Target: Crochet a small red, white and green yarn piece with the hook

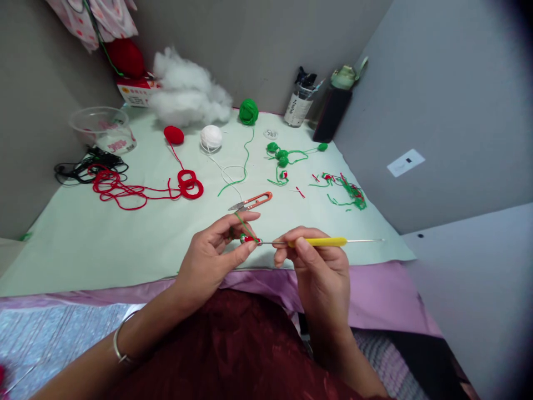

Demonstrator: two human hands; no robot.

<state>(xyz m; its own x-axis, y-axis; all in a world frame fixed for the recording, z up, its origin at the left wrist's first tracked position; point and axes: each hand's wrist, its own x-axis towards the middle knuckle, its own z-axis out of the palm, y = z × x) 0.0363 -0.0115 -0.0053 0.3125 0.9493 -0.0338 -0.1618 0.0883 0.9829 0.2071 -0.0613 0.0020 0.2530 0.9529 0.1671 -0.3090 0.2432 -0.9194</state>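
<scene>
Between the thumb and fingers of my left hand [216, 250] is a small red, white and green crochet piece [251, 239]. Green yarn [245, 223] runs from it up over my left fingers. My right hand [318, 261] is closed round the yellow handle of a crochet hook [327, 241]. The hook's thin metal shaft points left and its tip meets the piece; the exact stitch is too small to tell. Just beyond my left fingertips lie orange-handled thread snips [260, 199].
Red yarn [174, 135], a white ball [211, 137], a green ball [249, 112] and white stuffing [187, 91] stand behind. A clear tub [104, 130] is at left. Small green pieces [282, 155], yarn scraps [353, 194], a pen jar [298, 105] and a dark bottle [333, 108] are at right.
</scene>
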